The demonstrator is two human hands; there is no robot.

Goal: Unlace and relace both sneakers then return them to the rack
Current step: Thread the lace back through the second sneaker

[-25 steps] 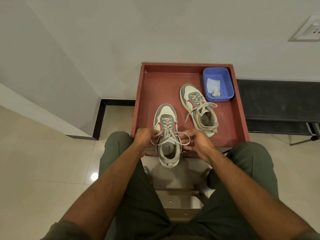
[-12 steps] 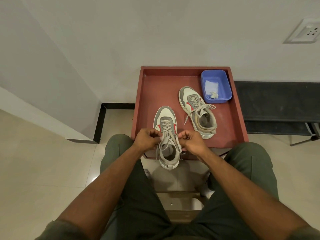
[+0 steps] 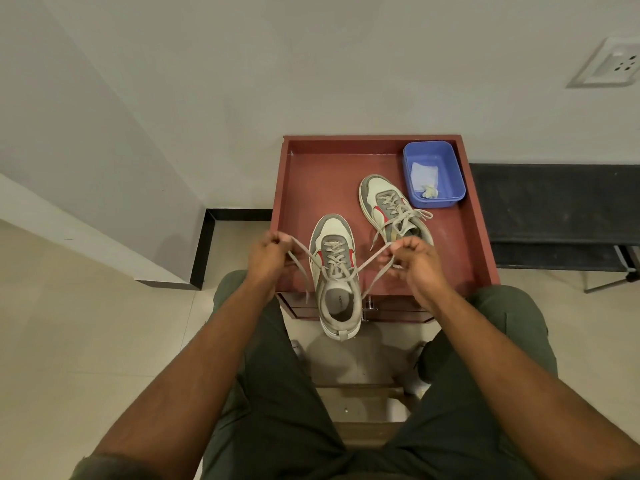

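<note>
Grey-white near sneaker [image 3: 335,275] between hands, left hand [image 3: 268,258], right hand [image 3: 417,261] pinching its lace ends [image 3: 372,261]

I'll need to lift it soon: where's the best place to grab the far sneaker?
Grip the far sneaker by its heel collar, coming from above on the near side: the open mouth faces up and the heel points toward you, leaving its loose laces alone.
</note>
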